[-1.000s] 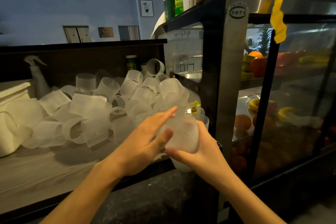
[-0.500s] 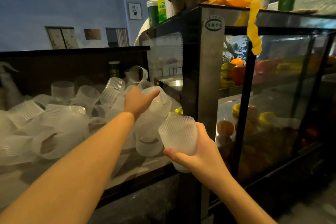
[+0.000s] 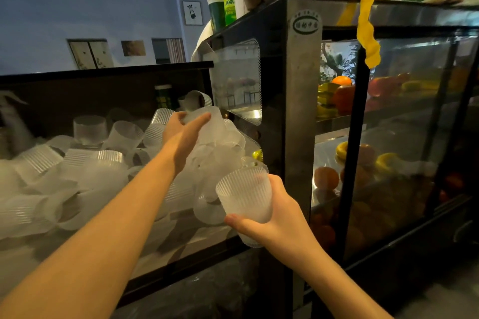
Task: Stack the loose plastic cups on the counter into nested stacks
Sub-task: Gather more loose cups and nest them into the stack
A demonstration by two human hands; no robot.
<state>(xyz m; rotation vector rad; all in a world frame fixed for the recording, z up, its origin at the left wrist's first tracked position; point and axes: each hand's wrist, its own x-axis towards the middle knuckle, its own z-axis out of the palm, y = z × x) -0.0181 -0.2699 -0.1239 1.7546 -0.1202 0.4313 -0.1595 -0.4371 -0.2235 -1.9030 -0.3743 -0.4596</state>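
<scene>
The right hand (image 3: pixel 282 217) grips a ribbed frosted cup stack (image 3: pixel 245 195) upright, just off the worktop's (image 3: pixel 181 248) front edge beside the glass fruit display case (image 3: pixel 388 137). The left hand (image 3: pixel 185 134) reaches into the heap of loose plastic cups (image 3: pixel 98 168), its fingers curled around one cup (image 3: pixel 202 118) at the top of the pile.

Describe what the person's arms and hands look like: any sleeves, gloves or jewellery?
Both forearms are bare with no sleeve in view. The left hand and right hand wear no gloves, and no rings, watch or bracelet show.
</scene>
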